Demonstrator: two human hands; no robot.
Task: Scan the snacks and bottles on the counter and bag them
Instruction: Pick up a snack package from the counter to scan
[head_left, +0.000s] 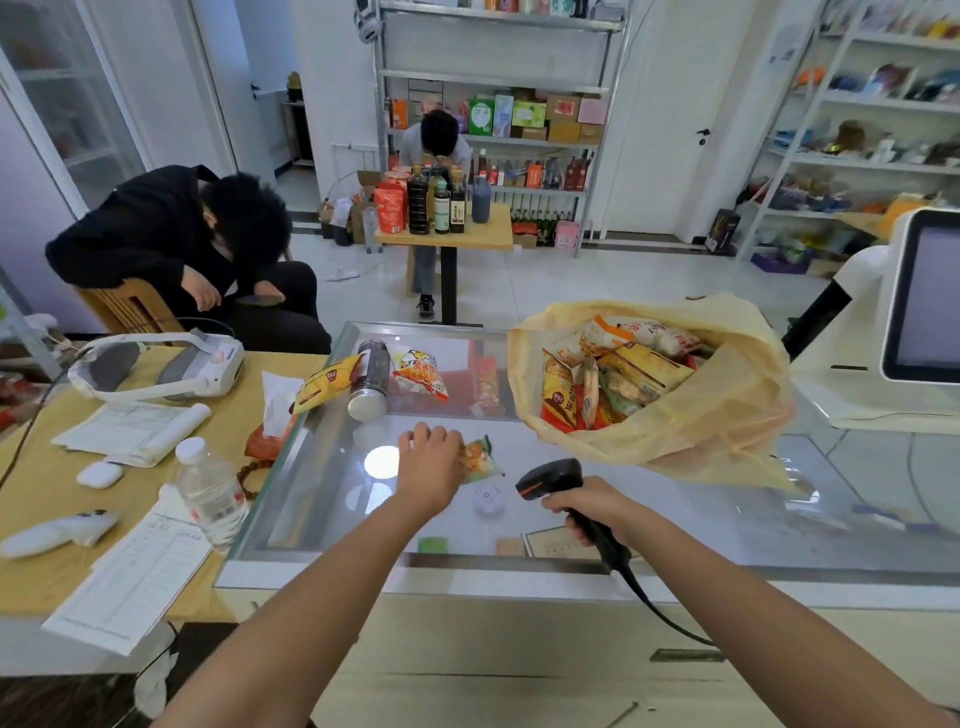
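My left hand (430, 464) grips a small green and orange snack packet (480, 457) lying on the glass counter (332, 499). My right hand (587, 508) holds a black barcode scanner (550, 478) by its handle, with the head pointing left toward the packet. A yellow plastic bag (717, 415) stands open to the right with several snack packs inside. Farther back on the counter lie a yellow snack pack (324, 383), a dark bottle (371, 378) on its side and an orange-red snack pack (420, 374).
A wooden desk (47, 514) adjoins on the left with a water bottle (210, 493), papers (130, 577), a headset (156, 366) and a tissue pack (275, 415). A white checkout terminal (914, 306) stands at right. Two people are beyond the counter, one seated at left.
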